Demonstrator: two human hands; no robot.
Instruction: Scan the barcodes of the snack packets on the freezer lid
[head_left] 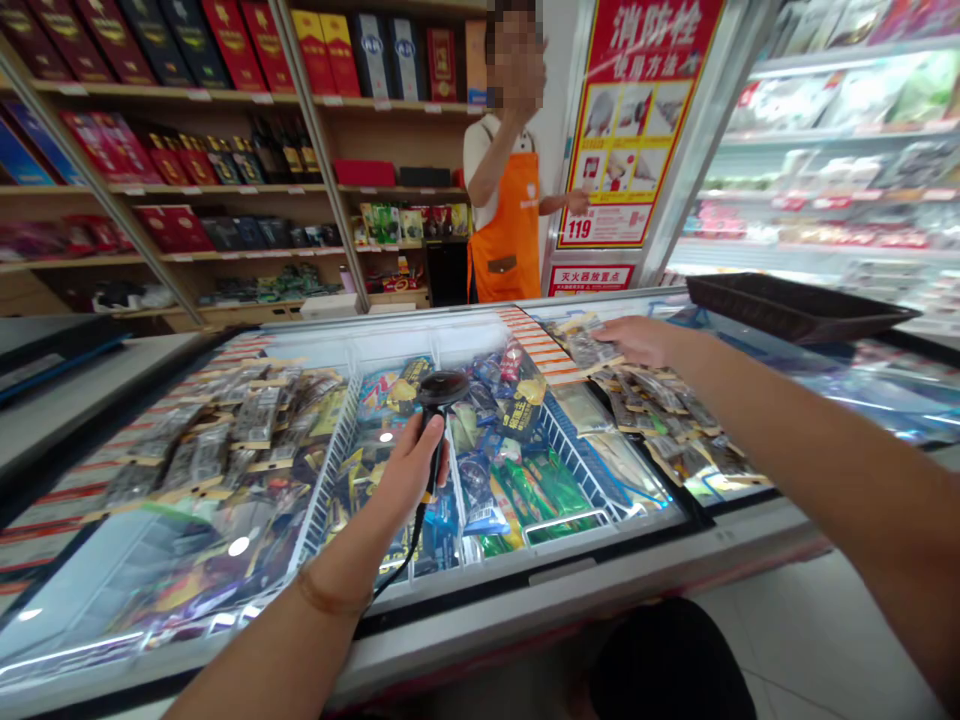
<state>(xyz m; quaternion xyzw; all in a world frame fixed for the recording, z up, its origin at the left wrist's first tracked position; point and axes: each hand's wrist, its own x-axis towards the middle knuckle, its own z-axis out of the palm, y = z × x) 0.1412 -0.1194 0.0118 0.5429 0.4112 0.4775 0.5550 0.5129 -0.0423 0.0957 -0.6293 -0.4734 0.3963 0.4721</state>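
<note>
My left hand (414, 462) is closed round the handle of a black corded barcode scanner (442, 388), held over the middle of a glass-topped chest freezer. My right hand (637, 340) reaches to the far right side, its fingers on a small flat packet (585, 338) with a clear front and tan edges. Just below that hand lies a pile of similar packets (667, 410) on the glass. Another pile of such packets (240, 415) is spread over the left side. Under the glass, white wire baskets (330, 470) contain colourful bagged frozen goods.
A dark brown tray (795, 303) rests at the freezer's back right. Behind the freezer stands a person in an orange apron (506, 230), one hand raised. Shelves (187, 95) with boxes and bottles line the back wall; a lit display cooler (847, 140) is at right.
</note>
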